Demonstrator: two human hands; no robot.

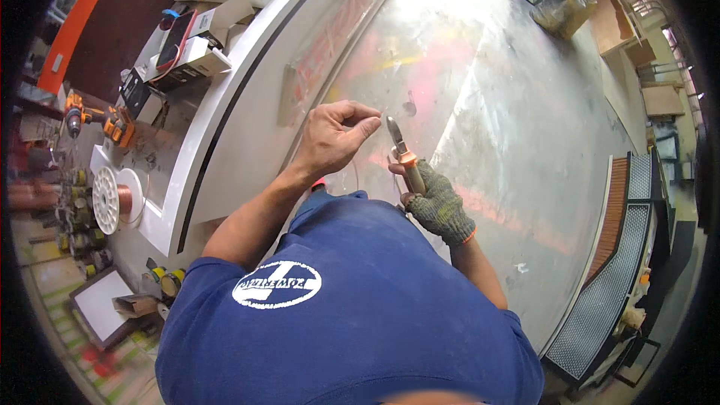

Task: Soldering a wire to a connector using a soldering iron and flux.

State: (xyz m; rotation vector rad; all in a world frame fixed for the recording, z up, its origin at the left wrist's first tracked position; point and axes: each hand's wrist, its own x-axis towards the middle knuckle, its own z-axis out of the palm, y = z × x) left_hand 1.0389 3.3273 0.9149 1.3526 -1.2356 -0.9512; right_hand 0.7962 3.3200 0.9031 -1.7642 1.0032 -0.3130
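Note:
My bare left hand [339, 133] is in a pinch, thumb against forefinger, in front of my chest. Whatever lies between those fingertips is too small to make out; a faint thin strand hangs below the hand. A grey-green knit work glove with bare fingertips covers my right hand [437, 201]. That hand grips a pair of pliers [406, 156] by the orange and tan handles. The metal jaws point up and away from me, a short gap to the right of my left fingertips. Part of the handles is hidden inside the glove.
A white counter [247, 105] runs along my left, carrying opened boxes [196, 58], an orange cordless drill [101, 118] and a spool of copper-coloured wire [120, 200]. On the right stands a dark metal-mesh panel [607, 292]. The grey floor [525, 150] has pink and yellow paint marks.

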